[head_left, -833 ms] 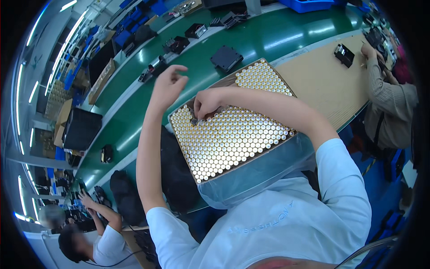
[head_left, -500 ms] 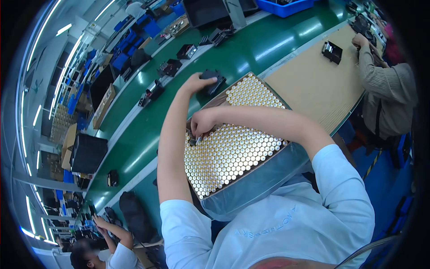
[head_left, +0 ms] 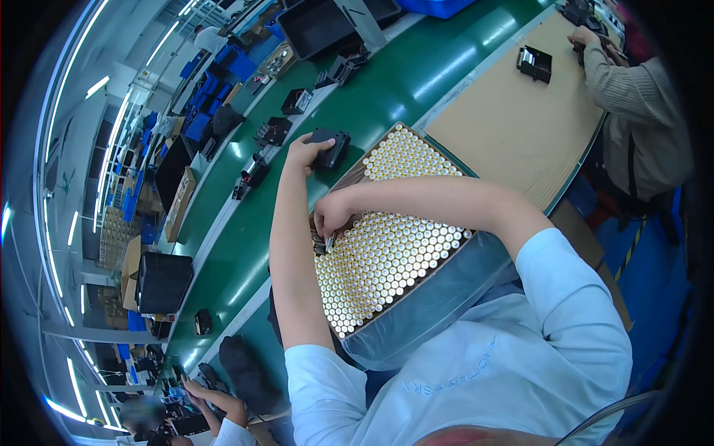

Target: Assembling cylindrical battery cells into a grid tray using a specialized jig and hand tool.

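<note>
My left hand (head_left: pixel 303 153) grips a black plastic case (head_left: pixel 331 149) over the green bench, thumb on top and fingers partly hidden beneath. Across my body, my right hand (head_left: pixel 336 212) reaches into an open carton (head_left: pixel 355 172) packed with upright cylindrical batteries (head_left: pixel 394 241). Its fingers are bent and pinched at the far left side of the rows. Silvery battery sides show at the fingertips, where the cells stand loose or tilted. How many I hold is hidden. Clear plastic lining (head_left: pixel 424 305) hangs over the carton's near side.
Black cases (head_left: pixel 253 175) stand along the green conveyor bench (head_left: pixel 238 245). At right lies a brown board (head_left: pixel 491 111) with another open black case (head_left: pixel 534 64); a person in a knitted sleeve (head_left: pixel 625 93) works beyond it. Another person's hands (head_left: pixel 201 392) are at lower left.
The view has shifted slightly. My left hand has turned the black case so more of its flat top shows. My right hand stays at the same side of the batteries.
</note>
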`<state>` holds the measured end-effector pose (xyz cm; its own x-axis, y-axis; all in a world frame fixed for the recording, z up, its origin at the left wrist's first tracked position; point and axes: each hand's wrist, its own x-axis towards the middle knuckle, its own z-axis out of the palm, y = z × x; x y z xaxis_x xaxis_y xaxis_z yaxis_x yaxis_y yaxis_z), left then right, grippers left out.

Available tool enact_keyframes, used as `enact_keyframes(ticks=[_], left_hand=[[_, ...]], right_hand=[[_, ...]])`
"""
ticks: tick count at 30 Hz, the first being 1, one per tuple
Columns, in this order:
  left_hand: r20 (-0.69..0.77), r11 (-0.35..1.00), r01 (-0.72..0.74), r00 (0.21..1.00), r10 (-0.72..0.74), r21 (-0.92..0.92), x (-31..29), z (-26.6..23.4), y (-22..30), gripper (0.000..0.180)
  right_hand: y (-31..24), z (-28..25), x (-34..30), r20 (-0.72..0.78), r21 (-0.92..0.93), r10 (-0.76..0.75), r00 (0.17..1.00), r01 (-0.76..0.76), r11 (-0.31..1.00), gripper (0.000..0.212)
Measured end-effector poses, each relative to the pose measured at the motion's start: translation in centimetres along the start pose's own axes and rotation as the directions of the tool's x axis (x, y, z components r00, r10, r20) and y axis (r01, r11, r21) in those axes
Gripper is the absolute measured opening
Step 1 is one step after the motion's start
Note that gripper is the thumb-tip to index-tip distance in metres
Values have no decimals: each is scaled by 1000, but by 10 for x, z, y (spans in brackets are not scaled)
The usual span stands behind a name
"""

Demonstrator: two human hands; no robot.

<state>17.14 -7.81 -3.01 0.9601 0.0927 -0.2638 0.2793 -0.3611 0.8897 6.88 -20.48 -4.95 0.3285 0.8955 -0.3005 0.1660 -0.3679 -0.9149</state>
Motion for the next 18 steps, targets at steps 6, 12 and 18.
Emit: enact_keyframes(ticks=[6,12,18], left_hand=[[-164,936,-33,982,96,350,-26,12,17,92],[-154,828,66,988,25,558,-31,-2,24,90],[-234,816,-64,943,238,574,-60,-1,3,77]], right_hand=[[-7,1,-2,-31,-190,-104,994,97,977,18],[3,2,2,23,-40,14,1000,-13,999,19],[-7,5,-11,-26,-96,-10,1000,8,995,17]])
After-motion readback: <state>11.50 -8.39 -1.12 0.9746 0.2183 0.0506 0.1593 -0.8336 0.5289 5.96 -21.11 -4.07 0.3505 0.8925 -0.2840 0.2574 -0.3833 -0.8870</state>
